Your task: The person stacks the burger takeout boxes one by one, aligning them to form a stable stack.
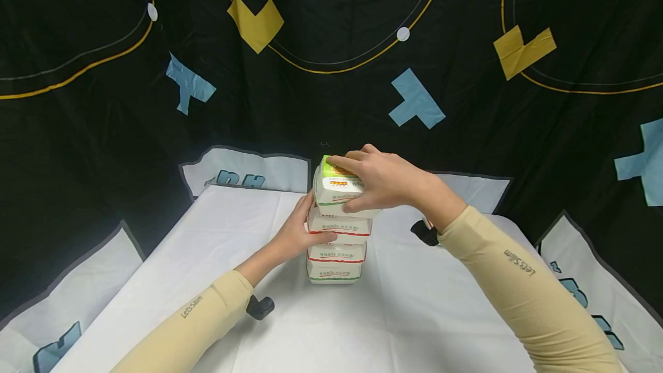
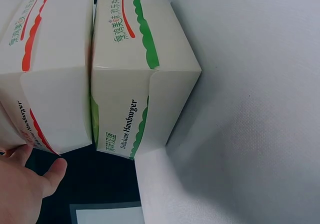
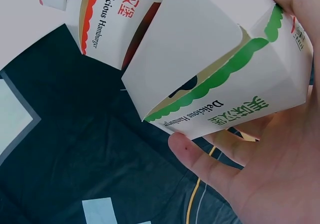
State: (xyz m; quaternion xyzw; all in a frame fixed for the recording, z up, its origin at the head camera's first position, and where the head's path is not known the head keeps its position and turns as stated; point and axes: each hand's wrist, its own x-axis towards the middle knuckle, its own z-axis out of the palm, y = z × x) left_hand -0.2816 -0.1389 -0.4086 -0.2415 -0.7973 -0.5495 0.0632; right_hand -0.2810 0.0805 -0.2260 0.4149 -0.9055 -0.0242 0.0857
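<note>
Several white paper hamburger boxes with red or green scalloped edging stand stacked at the table's middle. My right hand (image 1: 383, 176) grips the top hamburger box (image 1: 331, 184), which has a green lid; its thumb is on the front, its fingers over the top. In the right wrist view this green-edged box (image 3: 240, 78) sits askew against the red-edged box (image 3: 117, 21). My left hand (image 1: 295, 235) rests at the stack's left side, thumb across the front of the red-edged box (image 1: 347, 226). At the bottom is another green-edged box (image 2: 122, 78).
A white cloth covers the table (image 1: 290, 338). Black curtain (image 1: 331, 108) with yellow and blue tape hangs behind it. Dark objects (image 1: 260, 308) show beside both forearms, which wear beige sleeves (image 1: 518, 281).
</note>
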